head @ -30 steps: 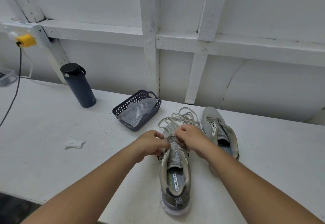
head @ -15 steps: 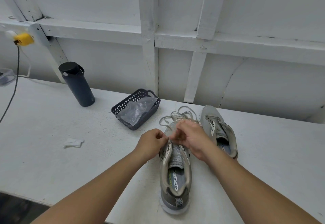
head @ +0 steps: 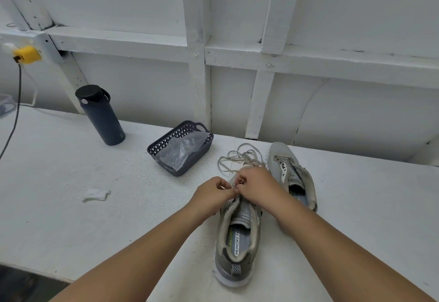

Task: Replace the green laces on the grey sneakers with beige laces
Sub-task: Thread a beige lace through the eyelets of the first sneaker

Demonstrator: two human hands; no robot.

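Both hands (head: 237, 189) pinch the beige lace (head: 237, 159) over the near sneaker (head: 237, 237).

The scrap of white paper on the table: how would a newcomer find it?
Start at the dark bottle standing at the table's back left. Come toward the near edge: the crumpled scrap lies flat there, alone, left of the hands, the only loose white bit.

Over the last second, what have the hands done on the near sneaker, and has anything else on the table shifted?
Both hands moved up the near sneaker toward its toe and closed together: left hand and right hand now meet, pinching the beige lace at the front eyelets. The far sneaker, basket, bottle and paper scrap stayed put.
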